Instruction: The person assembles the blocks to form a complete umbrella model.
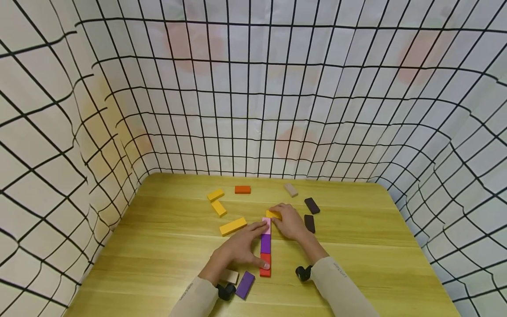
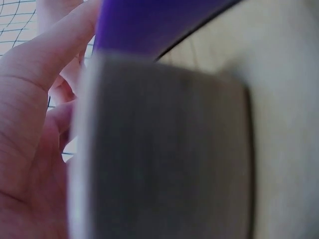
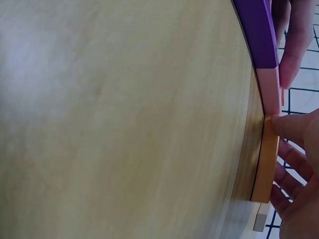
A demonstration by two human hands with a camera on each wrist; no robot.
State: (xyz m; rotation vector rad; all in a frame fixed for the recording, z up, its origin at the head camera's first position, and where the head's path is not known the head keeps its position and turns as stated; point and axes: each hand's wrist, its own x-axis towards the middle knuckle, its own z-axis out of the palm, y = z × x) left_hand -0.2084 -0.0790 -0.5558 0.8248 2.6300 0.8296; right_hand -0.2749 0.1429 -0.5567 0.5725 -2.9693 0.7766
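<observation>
A straight row of blocks runs away from me: a red block (image 1: 265, 270) nearest, then a purple block (image 1: 266, 243) and a pink block (image 1: 266, 226). At the far end a yellow block (image 1: 273, 214) lies turned to the right. My right hand (image 1: 291, 223) pinches this yellow block, thumb by the corner at the pink one; the right wrist view shows its side (image 3: 265, 159). My left hand (image 1: 240, 244) spreads along the row, its fingertips on the pink block and its thumb on the red one.
Near my left wrist lie a loose purple block (image 1: 245, 285) and a beige block (image 1: 229, 276). Farther off are a long yellow block (image 1: 233, 226), two small yellow blocks (image 1: 215, 195), an orange block (image 1: 243, 189), another beige block (image 1: 291, 189) and two dark blocks (image 1: 312, 205). Black netting (image 1: 253, 119) encloses the table.
</observation>
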